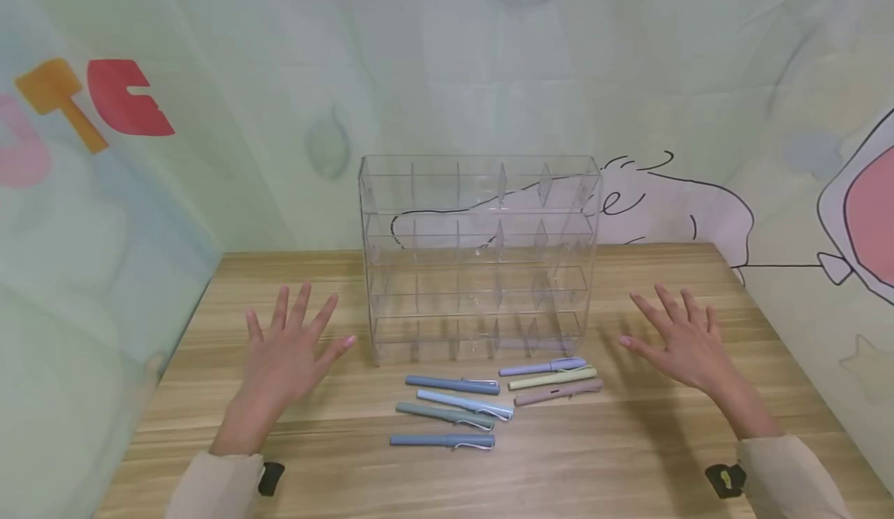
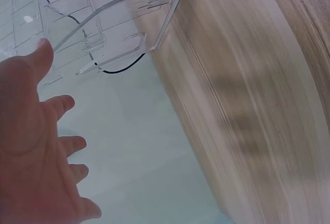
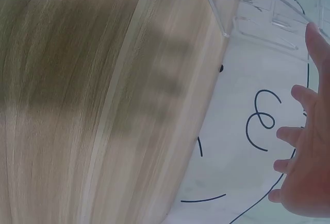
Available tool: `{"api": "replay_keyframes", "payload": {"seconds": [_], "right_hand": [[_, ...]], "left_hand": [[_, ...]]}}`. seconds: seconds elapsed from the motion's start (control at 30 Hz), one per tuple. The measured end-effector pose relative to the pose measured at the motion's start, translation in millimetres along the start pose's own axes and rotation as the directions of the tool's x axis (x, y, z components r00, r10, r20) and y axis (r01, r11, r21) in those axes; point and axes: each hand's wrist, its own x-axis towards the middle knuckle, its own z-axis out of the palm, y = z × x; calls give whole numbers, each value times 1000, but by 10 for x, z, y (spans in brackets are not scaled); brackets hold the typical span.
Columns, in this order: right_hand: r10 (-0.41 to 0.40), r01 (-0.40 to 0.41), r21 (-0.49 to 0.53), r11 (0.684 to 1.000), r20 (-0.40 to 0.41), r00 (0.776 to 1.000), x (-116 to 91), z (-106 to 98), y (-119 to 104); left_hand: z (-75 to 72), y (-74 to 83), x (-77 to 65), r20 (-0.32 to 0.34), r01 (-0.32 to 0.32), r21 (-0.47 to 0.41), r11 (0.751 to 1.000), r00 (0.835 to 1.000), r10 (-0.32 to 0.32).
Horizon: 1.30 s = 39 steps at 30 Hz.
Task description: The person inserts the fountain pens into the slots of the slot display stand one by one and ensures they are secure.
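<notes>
My left hand (image 1: 288,360) hovers over the table's left part, fingers spread, holding nothing. Over the right part is my right hand (image 1: 687,344), likewise spread and holding nothing. Between them stands a clear acrylic rack (image 1: 478,302) with several tiers split by dividers. In front of it lie several capped pens: a dark blue pen (image 1: 452,384), a light blue pen (image 1: 464,404), a grey-green pen (image 1: 445,415) and a blue pen (image 1: 442,441) on the left; a lilac pen (image 1: 542,368), a yellow-green pen (image 1: 552,378) and a mauve pen (image 1: 558,392) on the right.
The wooden table (image 1: 335,472) ends at a printed cloth backdrop (image 1: 279,115) behind and at both sides. Each wrist view shows a side of the rack close to the thumb. A dark wrist strap piece (image 1: 271,478) shows at the left sleeve.
</notes>
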Motion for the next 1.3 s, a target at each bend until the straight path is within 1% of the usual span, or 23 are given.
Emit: {"api": "replay_keyframes", "payload": {"seconds": [0.2, 0.37, 0.43, 0.53, 0.6, 0.67, 0.77, 0.87, 0.93, 1.03, 1.13, 1.2, 1.3], "right_hand": [[-6, 6, -4, 1000, -1, 1000, 4, -20, -6], [-13, 13, -9, 1000, -8, 1000, 29, -44, -34], [-20, 20, -4, 1000, -12, 1000, 43, -55, -55], [-44, 44, 24, 999, -17, 999, 65, -65, -93], [-63, 64, 50, 997, -20, 998, 79, -62, -121], [-83, 84, 102, 991, -18, 996, 90, -50, -146], [-101, 100, 181, 978, -5, 995, 95, -16, -178], [-124, 118, 258, 959, 5, 992, 88, 39, -194], [-135, 127, 288, 949, 9, 991, 77, 86, -198], [-163, 152, 332, 931, 5, 987, 67, 157, -205], [-186, 173, 366, 914, 2, 982, 54, 231, -210], [-202, 183, 397, 899, 6, 979, 45, 284, -215], [-211, 183, 434, 882, 17, 977, 23, 369, -219]], "left_hand": [[20, 0, 8, 3, -9, -3, 1000, 1000, 9], [19, 8, 54, -11, -28, -22, 999, 1000, 28], [17, 17, 86, -20, -41, -46, 998, 999, 40], [22, 31, 142, -43, -68, -109, 992, 997, 64], [43, 42, 182, -68, -93, -167, 982, 994, 82], [73, 51, 223, -96, -113, -228, 967, 991, 93], [126, 74, 282, -134, -132, -320, 938, 987, 93], [166, 104, 340, -162, -131, -398, 908, 984, 71], [189, 130, 373, -177, -130, -449, 884, 983, 54], [240, 162, 417, -190, -130, -536, 834, 981, 30], [294, 191, 449, -199, -123, -627, 769, 980, -6], [326, 201, 462, -206, -115, -672, 732, 978, -36], [356, 203, 471, -212, -104, -715, 691, 974, -73]]}}
